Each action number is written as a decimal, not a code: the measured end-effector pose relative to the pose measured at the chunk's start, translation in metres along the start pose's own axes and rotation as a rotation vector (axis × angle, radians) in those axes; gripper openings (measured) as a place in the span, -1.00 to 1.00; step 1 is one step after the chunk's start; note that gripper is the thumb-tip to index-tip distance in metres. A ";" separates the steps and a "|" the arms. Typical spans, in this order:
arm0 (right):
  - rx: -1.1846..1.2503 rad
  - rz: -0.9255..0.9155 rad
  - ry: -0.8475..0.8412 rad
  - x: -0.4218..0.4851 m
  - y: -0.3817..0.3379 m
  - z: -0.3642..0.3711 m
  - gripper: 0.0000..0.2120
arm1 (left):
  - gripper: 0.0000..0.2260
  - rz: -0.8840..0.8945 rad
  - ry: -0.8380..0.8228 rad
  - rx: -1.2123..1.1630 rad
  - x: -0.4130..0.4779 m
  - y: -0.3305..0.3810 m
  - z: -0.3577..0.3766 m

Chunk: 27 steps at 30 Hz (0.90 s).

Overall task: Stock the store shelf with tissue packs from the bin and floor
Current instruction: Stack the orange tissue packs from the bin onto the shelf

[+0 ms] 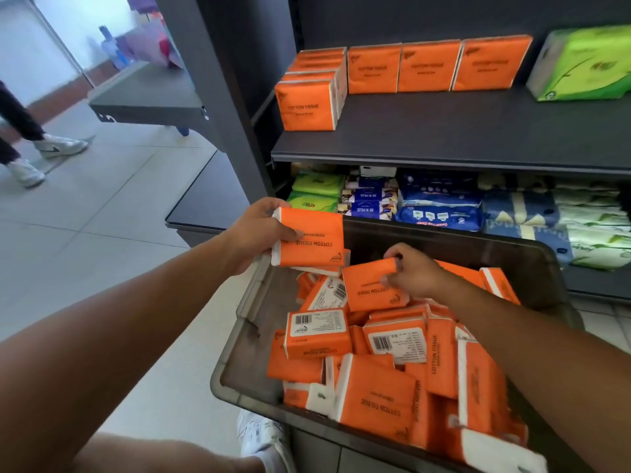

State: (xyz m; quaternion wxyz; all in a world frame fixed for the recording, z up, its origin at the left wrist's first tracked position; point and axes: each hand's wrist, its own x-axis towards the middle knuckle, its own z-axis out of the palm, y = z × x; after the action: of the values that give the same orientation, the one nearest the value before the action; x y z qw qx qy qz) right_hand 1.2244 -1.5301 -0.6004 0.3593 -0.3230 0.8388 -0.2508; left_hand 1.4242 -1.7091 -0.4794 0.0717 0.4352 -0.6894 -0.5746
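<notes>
Our left hand (254,233) grips a stack of tissue packs (312,238) at the bin (228,356) corner. Our right hand (416,273) pinches 1 pack (368,290) over it. We judge them light, squashy and slick, so we clamp the flat faces gently.

dark shelf (444,131), orange tissue packs (426,68), green pack (587,63)

Went bare-armed: left forearm (136,302) and right forearm (532,339) uncovered from the wrist back to the frame's edge. Went bare-handed as well, left hand (254,233) and right hand (415,273) alike. Wore a white trainer (261,435) on the one foot in view, laced in white, with a mesh-like upper and pale grey trim. Showed a bare leg (164,455) along the bottom edge.
</notes>
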 end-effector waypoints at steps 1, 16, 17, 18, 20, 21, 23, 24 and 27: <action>0.075 -0.010 0.008 -0.005 -0.001 -0.007 -0.60 | -0.57 0.007 0.021 -0.026 -0.001 0.004 0.000; 0.414 -0.242 0.283 -0.087 -0.034 -0.127 -0.63 | -0.57 0.343 0.174 -0.318 -0.031 0.102 0.031; 0.418 -0.247 0.293 -0.091 -0.037 -0.131 -0.63 | -0.57 0.356 0.174 -0.324 -0.033 0.106 0.035; 0.420 -0.254 0.302 -0.095 -0.041 -0.135 -0.63 | -0.57 0.362 0.173 -0.328 -0.034 0.109 0.038; 0.407 -0.264 0.307 -0.102 -0.049 -0.142 -0.62 | -0.56 0.365 0.172 -0.346 -0.036 0.114 0.044; 0.390 -0.269 0.302 -0.106 -0.052 -0.146 -0.62 | -0.56 0.367 0.173 -0.357 -0.036 0.116 0.047; 0.370 -0.279 0.292 -0.111 -0.057 -0.153 -0.61 | -0.58 0.382 0.174 -0.369 -0.037 0.120 0.053; 0.373 -0.284 0.289 -0.113 -0.058 -0.157 -0.61 | -0.60 0.391 0.174 -0.372 -0.036 0.122 0.055; 0.379 -0.300 0.296 -0.116 -0.062 -0.165 -0.61 | -0.65 0.432 0.191 -0.372 -0.034 0.130 0.058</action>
State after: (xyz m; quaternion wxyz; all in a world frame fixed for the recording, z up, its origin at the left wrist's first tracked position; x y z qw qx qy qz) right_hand 1.1829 -1.4566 -0.4073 0.2459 -0.3307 0.7630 -0.4981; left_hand 1.3430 -1.6492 -0.3739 0.3354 0.3100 -0.6390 -0.6190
